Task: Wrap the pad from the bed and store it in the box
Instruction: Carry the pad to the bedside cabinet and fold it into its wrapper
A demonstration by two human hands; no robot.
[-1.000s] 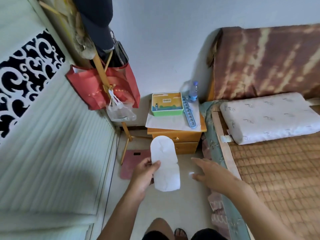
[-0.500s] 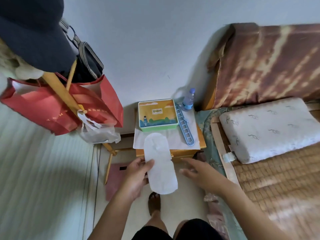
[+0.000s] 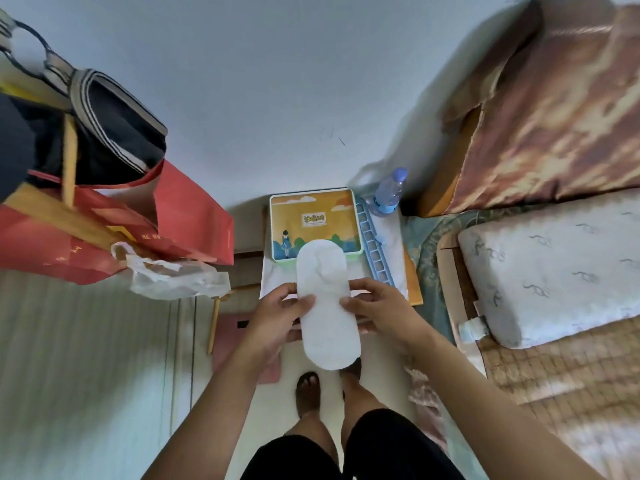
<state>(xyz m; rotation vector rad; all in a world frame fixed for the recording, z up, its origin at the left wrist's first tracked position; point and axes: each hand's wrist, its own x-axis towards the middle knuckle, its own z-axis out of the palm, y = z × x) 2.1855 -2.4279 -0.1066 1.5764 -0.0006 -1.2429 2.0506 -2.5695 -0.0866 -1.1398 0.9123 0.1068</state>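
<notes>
**A:** Which step is the person on?

**B:** The wrapping, just at its start by the look of it. The long white oval pad (image 3: 327, 308) is off the bed and held flat in the air above the floor, in front of the small wooden nightstand (image 3: 414, 282). The left hand (image 3: 277, 315) pinches its left edge, thumb on top; the right hand (image 3: 379, 311) does the same on the right edge. Both hands are partly closed on the pad, with no fold in it yet.

**A:** And what does the next move call for?

**B:** Probably folding or rolling the pad into a compact bundle, then opening the square tin box with the orange and green picture lid (image 3: 313, 221), which sits shut on the nightstand. One hand would have to let go for the lid.

**A:** Anything hard to make out?

**B:** The fingers under the pad are hidden, and so is any wrapper. The pad's far end overlaps the box's near edge in this view; it seems to hang above it, not touching, but that is uncertain. The lid's catch cannot be seen.
</notes>
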